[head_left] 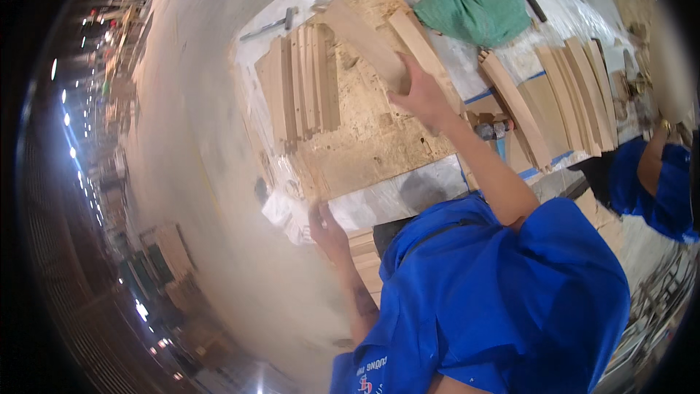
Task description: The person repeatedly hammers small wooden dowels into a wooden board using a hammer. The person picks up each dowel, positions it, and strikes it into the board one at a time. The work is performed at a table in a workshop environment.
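My right hand is closed round the near end of a pale wooden slat, which slants away to the far left over a worn board. Another wooden slat lies on the board just right of the held one. On the board's left side, several wooden slats lie side by side, some with small dark holes. My left hand is by the board's near left corner, its fingers apart and partly blurred, with nothing visible in them.
A hammer-like tool lies beyond the slats. Green cloth is bunched at the far right. More wooden slats and small bottle-like objects are to the right. Another person's blue sleeve shows at the right edge.
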A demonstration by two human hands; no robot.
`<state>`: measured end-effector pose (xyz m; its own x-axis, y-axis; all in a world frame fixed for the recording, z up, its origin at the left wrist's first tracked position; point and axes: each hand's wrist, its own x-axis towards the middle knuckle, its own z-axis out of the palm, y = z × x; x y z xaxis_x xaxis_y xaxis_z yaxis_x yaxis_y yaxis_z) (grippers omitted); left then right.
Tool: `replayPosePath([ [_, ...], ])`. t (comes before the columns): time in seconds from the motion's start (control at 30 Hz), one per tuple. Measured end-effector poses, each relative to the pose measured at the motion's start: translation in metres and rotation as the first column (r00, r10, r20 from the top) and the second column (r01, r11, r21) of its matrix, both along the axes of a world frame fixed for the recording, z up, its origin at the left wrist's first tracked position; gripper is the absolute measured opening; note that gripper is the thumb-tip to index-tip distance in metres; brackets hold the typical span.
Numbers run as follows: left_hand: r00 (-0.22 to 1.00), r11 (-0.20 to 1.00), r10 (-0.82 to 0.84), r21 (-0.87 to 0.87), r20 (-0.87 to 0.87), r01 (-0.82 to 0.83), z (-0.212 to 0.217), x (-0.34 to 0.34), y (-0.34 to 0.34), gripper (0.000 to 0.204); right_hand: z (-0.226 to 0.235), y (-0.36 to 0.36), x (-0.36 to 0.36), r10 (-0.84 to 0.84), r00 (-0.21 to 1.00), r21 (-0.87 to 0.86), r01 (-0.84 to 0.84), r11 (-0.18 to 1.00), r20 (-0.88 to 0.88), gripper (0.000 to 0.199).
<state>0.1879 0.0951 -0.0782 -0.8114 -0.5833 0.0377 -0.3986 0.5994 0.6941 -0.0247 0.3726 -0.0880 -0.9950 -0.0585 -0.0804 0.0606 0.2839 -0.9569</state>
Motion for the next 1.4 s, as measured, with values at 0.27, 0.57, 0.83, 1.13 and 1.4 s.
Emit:
replayPosePath([
  [0.27, 0.798, 0.785, -0.200, 0.394, -0.569, 0.477, 0.107, -0.145, 0.102, 0.051, -0.003, -0.077, 0.080, 0.191, 0.947, -0.200, -0.246, 0.948, -0.258, 0.076],
  [0.57, 0.857, 0.781, -0.075, 0.505, -0.509, 0.368, 0.056, -0.126, 0.112, 0.028, 0.041, -0.022, 0.037, 0.372, 0.893, -0.095, -0.406, 0.909, -0.254, 0.050],
  [0.83, 0.743, 0.450, 0.025, 0.671, -0.669, 0.589, 0.023, -0.122, 0.111, 0.074, 0.123, -0.035, 0.034, 0.557, 0.756, 0.065, -0.573, 0.817, -0.343, 0.029],
  [1.13, 0.868, 0.689, -0.094, 0.597, -0.488, 0.410, 0.025, -0.123, 0.103, 0.067, 0.108, -0.053, 0.032, 0.314, 0.804, -0.134, -0.433, 0.891, -0.505, 0.022],
  [1.4, 0.843, 0.594, -0.069, 0.658, -0.533, 0.464, 0.025, -0.121, 0.105, 0.061, 0.103, -0.059, 0.038, 0.322, 0.844, -0.185, -0.431, 0.883, -0.428, 0.024],
])
